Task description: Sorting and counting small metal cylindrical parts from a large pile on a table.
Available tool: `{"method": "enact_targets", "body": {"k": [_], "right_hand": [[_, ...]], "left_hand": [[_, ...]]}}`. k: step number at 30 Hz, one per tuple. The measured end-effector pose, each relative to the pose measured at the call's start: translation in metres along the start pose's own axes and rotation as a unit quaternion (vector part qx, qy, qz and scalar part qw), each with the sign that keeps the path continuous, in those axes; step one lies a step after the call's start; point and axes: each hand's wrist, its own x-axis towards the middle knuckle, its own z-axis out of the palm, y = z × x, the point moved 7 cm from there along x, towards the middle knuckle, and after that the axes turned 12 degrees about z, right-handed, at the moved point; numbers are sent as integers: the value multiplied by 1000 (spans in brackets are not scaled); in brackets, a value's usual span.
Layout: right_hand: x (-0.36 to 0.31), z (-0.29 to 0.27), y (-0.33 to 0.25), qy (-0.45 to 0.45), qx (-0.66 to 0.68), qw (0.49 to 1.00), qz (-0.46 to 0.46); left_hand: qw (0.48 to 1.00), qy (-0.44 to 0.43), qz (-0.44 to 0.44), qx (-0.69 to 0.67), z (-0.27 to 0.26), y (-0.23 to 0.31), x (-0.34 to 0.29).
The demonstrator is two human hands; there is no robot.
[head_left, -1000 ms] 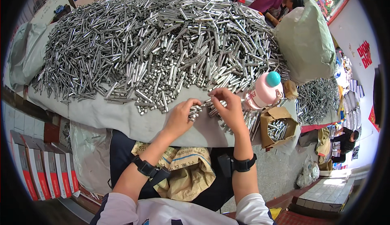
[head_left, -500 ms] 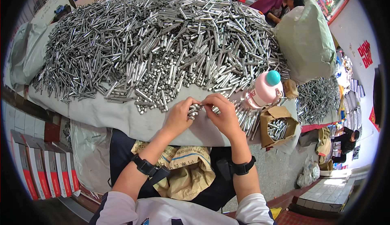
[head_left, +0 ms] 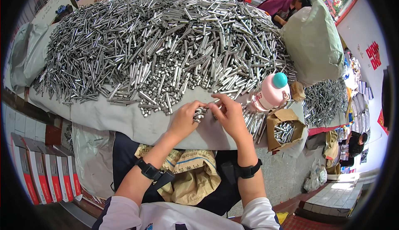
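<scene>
Several short cylindrical metal nuts [head_left: 199, 116] lie in my left hand [head_left: 185, 117], whose fingers are curled round them at the near edge of the cloth-covered table. My right hand [head_left: 229, 118] is just to the right, its index finger and thumb apart near the left fingertips. I make out nothing held in it. Beyond both hands spreads a large heap of metal tubes [head_left: 166, 34], with a patch of loose short nuts [head_left: 166, 80] at its front.
Right of my hands stand a pink bottle [head_left: 270, 92] with a teal cap and an open cardboard box [head_left: 273, 134] of metal pieces. Grey cloth [head_left: 104, 115] covers the table. A paper sack [head_left: 193, 180] rests on my lap. Other people work across the table.
My right hand's fingers have parted and drawn off the left fingertips, the index finger lifting. The left hand stays nearly in place with its nuts.
</scene>
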Motion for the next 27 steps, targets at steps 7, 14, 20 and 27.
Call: {"method": "enact_targets", "body": {"k": [7,14,20,27], "right_hand": [[0,1,8,-1,-170,984,-50],[-3,0,9,-26,-29,995,-88],[-1,-1,2,-43,-18,998,-35],[-2,-2,2,-16,-153,988,-34]], "left_hand": [[1000,10,19,0,1,2,1],[1000,-2,20,19,1,4,1],[1000,15,13,8,-1,0,-1],[1000,4,7,9,1,0,-1]]}}
